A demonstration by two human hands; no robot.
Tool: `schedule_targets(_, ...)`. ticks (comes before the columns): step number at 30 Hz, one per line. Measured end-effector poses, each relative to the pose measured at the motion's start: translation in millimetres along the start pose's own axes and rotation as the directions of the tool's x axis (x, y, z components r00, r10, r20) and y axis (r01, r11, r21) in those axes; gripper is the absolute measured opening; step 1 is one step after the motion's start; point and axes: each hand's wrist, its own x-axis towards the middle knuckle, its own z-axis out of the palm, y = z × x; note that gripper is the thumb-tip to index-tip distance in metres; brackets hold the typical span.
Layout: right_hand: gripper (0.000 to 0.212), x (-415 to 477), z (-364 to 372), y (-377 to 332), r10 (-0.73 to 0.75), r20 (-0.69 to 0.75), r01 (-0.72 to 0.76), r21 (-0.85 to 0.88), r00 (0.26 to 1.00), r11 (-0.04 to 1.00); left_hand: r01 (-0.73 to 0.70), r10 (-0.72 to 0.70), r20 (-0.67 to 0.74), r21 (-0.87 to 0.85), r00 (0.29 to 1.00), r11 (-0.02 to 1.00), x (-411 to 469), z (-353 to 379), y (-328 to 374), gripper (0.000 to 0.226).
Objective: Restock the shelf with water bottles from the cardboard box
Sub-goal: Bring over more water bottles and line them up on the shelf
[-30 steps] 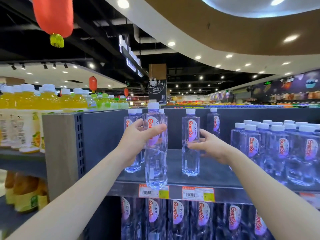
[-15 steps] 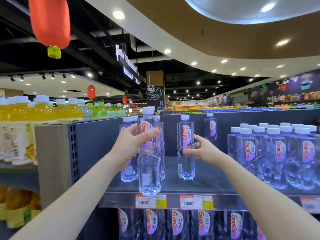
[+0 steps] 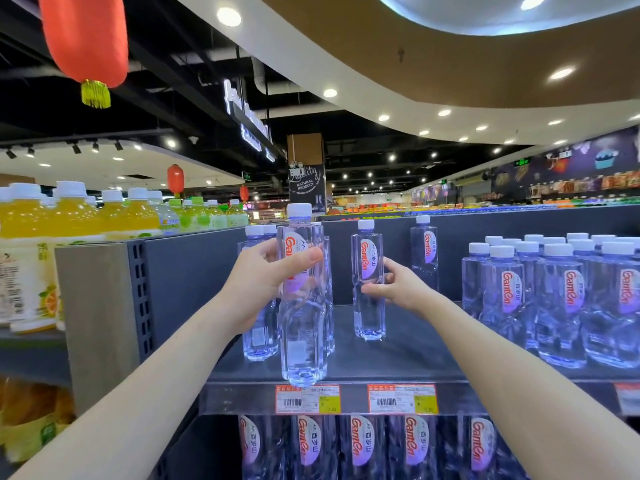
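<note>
My left hand [image 3: 263, 282] grips a clear water bottle [image 3: 302, 327] with a white cap and red-lettered label, held upright over the front edge of the dark top shelf [image 3: 408, 351]. My right hand [image 3: 398, 287] wraps the middle of a second water bottle [image 3: 368, 282] that stands on the shelf further back. Two or three more bottles [image 3: 258, 327] stand behind the one in my left hand, and a lone bottle [image 3: 424, 251] stands at the back. The cardboard box is out of view.
A dense group of water bottles [image 3: 554, 299] fills the shelf's right side. Yellow juice bottles [image 3: 69, 216] crowd the neighbouring shelf at left, beyond a grey divider panel [image 3: 100, 317]. Price tags [image 3: 401, 398] line the shelf edge, with more water bottles [image 3: 360, 445] below.
Both hands stay on their bottles. My right hand has closed further round the standing bottle. The view has shifted slightly.
</note>
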Motion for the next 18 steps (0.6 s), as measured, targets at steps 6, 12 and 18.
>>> schedule_targets(6,0.053,7.9,2.1,3.2,0.023,-0.009,-0.023,-0.006,1.0,1.0,-0.015,0.016,0.008,-0.008,1.0,1.0,0.1,-3.6,-4.2,0.066)
schedule_targets(12,0.052,6.1,1.7,-1.3,0.029,0.003,-0.029,-0.038,1.0,0.999,-0.02,0.021,0.024,-0.038,0.999,0.999,4.2,-8.7,-5.8,0.064)
schedule_targets(18,0.06,6.5,0.5,-1.1,0.044,0.021,-0.044,-0.014,0.999,0.999,-0.024,0.026,0.04,-0.04,0.999,0.999,5.9,-4.0,-4.3,0.056)
